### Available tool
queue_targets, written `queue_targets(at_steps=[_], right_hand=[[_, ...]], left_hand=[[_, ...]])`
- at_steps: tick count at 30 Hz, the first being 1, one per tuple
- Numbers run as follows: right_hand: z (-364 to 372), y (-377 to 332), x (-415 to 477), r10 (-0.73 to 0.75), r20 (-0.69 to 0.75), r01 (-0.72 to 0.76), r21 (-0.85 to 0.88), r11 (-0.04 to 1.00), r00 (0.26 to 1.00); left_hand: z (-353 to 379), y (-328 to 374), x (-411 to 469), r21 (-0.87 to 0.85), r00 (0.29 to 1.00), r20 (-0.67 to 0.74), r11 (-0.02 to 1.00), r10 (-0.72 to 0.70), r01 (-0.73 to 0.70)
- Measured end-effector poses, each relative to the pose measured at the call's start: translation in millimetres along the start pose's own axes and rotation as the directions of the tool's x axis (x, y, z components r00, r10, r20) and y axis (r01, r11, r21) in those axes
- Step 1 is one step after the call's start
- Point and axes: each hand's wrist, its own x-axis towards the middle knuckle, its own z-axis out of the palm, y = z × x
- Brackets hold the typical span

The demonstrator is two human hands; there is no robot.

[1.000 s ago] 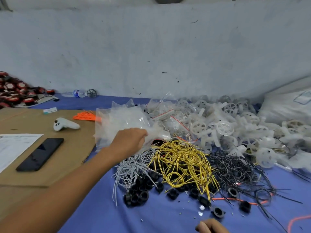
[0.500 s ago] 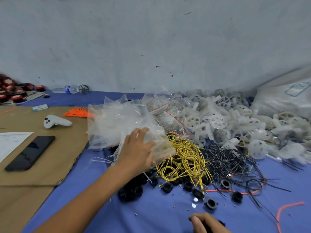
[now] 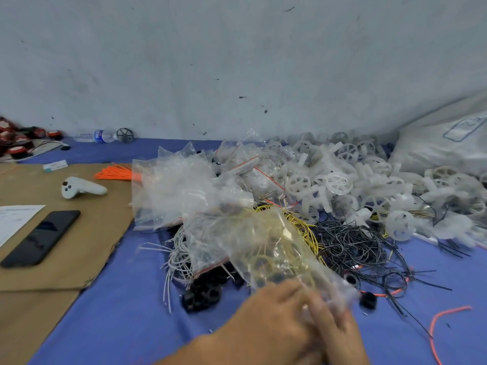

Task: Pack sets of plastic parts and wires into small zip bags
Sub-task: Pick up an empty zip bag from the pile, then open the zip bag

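Note:
Low in the middle of the view, my left hand (image 3: pixel 266 320) and my right hand (image 3: pixel 334 327) meet, both blurred. Together they hold a small clear zip bag (image 3: pixel 276 248) by its near edge, and it rises tilted over the piles. Behind it lie a heap of empty zip bags (image 3: pixel 184 191), yellow wires (image 3: pixel 303 227), black wires (image 3: pixel 355 248), grey-white wires (image 3: pixel 176 254) and black plastic parts (image 3: pixel 205 288). White plastic wheels (image 3: pixel 342 185) are heaped at the back right.
On the left, a cardboard sheet (image 3: pixel 66 259) carries a phone (image 3: pixel 39 238), a white controller (image 3: pixel 81 188), a paper (image 3: pixel 13 219) and orange wires (image 3: pixel 116 172). A large white sack (image 3: pixel 448 143) leans at the right. A bottle (image 3: pixel 100 135) lies by the wall.
My left hand has drawn back from the bag heap toward me, bringing one zip bag. My right hand has risen to meet it at the bag's edge. The view has tilted down slightly.

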Motion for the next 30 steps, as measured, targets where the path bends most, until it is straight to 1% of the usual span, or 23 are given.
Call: queue_targets(at_steps=[1, 2, 3, 4, 5, 7, 9, 11, 13, 14, 16, 18, 20, 21, 22, 23, 24, 25, 26, 27, 28, 29, 30], right_hand=[[-0.4, 3.0, 2.5, 0.006, -0.014, -0.005, 0.033, 0.999, 1.000], [0.8, 1.7, 3.6, 0.025, -0.049, -0.024, 0.033, 0.999, 0.998], [-7.1, 5.2, 5.1, -0.002, -0.072, 0.002, 0.001, 1.000, 0.997], [-16.9, 10.0, 5.0, -0.041, -0.109, 0.037, -0.042, 0.998, 0.993], [-22.0, 14.5, 0.4, -0.057, -0.147, 0.048, -0.068, 0.997, 0.988], [-21.3, 15.0, -2.3, -0.143, -0.199, 0.120, -0.119, 0.986, 0.970], [-21.2, 24.2, 1.9, -0.205, -0.159, 0.166, -0.232, 0.959, 0.966], [-25.2, 32.3, 1.4, -0.240, -0.063, 0.213, -0.283, 0.935, 0.969], [-27.0, 36.4, -0.4, -0.251, -0.047, 0.232, -0.249, 0.940, 0.967], [-25.3, 36.1, -0.8, -0.265, -0.037, 0.249, -0.238, 0.939, 0.964], [-23.0, 38.1, 5.1, -0.292, -0.024, 0.280, -0.221, 0.934, 0.956], [-19.5, 33.2, 13.1, -0.257, -0.009, 0.251, -0.180, 0.951, 0.966], [-17.6, 30.3, 15.0, -0.224, 0.004, 0.221, -0.172, 0.960, 0.975], [-17.2, 29.8, 12.4, -0.212, -0.014, 0.207, -0.163, 0.965, 0.977], [-16.6, 29.4, 7.5, -0.203, -0.045, 0.196, -0.137, 0.971, 0.978], [-16.4, 31.4, 2.8, -0.195, -0.087, 0.183, -0.132, 0.974, 0.977], [-16.9, 32.1, -1.0, -0.191, -0.124, 0.174, -0.139, 0.975, 0.974], [-17.8, 31.8, -2.7, -0.175, -0.135, 0.156, -0.146, 0.977, 0.975], [-19.1, 31.2, -4.3, -0.161, -0.131, 0.142, -0.147, 0.979, 0.978], [-21.0, 30.3, -4.5, -0.141, -0.122, 0.125, -0.128, 0.984, 0.983], [-21.6, 27.2, -4.8, -0.120, -0.111, 0.109, -0.105, 0.989, 0.986], [-20.3, 23.2, -4.6, -0.110, -0.111, 0.101, -0.082, 0.992, 0.988], [-16.7, 19.1, -4.8, -0.113, -0.137, 0.103, -0.078, 0.992, 0.984]], left_hand=[[4.1, 3.9, -3.1, -0.037, 0.998, -0.050, 0.998, 0.044, -0.045], [3.6, 1.6, -5.9, -0.178, 0.991, -0.134, 0.983, 0.008, -0.032], [2.9, -5.3, -10.7, -0.326, 0.971, -0.225, 0.945, -0.081, 0.004], [3.6, -16.5, -18.2, -0.384, 0.946, -0.263, 0.920, -0.190, 0.078], [5.4, -30.8, -24.2, -0.336, 0.925, -0.232, 0.917, -0.301, 0.214], [14.7, -63.6, -31.8, 0.002, 0.871, -0.004, 0.871, -0.491, 0.491], [19.8, -92.0, -31.8, 0.210, 0.743, 0.195, 0.768, -0.640, 0.606], [23.6, -116.3, -31.5, 0.251, 0.686, 0.241, 0.727, -0.687, 0.639], [20.2, -139.2, -33.3, 0.201, 0.710, 0.130, 0.719, -0.693, 0.665], [16.2, -150.4, -34.0, 0.157, 0.702, 0.052, 0.700, -0.710, 0.697], [1.4, -180.1, -28.3, 0.078, 0.672, -0.135, 0.668, -0.728, 0.740], [-14.6, -219.2, -22.5, 0.029, 0.626, -0.316, 0.652, -0.713, 0.758], [-23.2, -254.1, -17.5, 0.066, 0.577, -0.415, 0.610, -0.703, 0.790], [-22.9, -268.0, -17.2, 0.086, 0.568, -0.380, 0.583, -0.730, 0.808], [-18.6, -279.7, -18.2, 0.097, 0.559, -0.256, 0.555, -0.788, 0.826], [-11.6, -287.4, -20.2, 0.109, 0.537, -0.041, 0.530, -0.843, 0.841], [-4.5, -288.5, -22.4, 0.136, 0.464, 0.250, 0.505, -0.850, 0.852], [1.5, -284.7, -24.7, 0.162, 0.342, 0.490, 0.469, -0.802, 0.868], [4.7, -275.8, -24.5, 0.176, 0.261, 0.575, 0.429, -0.775, 0.886], [6.2, -263.3, -22.7, 0.156, 0.289, 0.542, 0.433, -0.789, 0.888], [5.0, -243.9, -21.2, 0.074, 0.384, 0.390, 0.445, -0.837, 0.893], [2.4, -218.0, -18.2, -0.053, 0.463, 0.186, 0.462, -0.867, 0.886], [-3.9, -183.0, -14.7, -0.219, 0.523, 0.033, 0.505, -0.851, 0.835]])
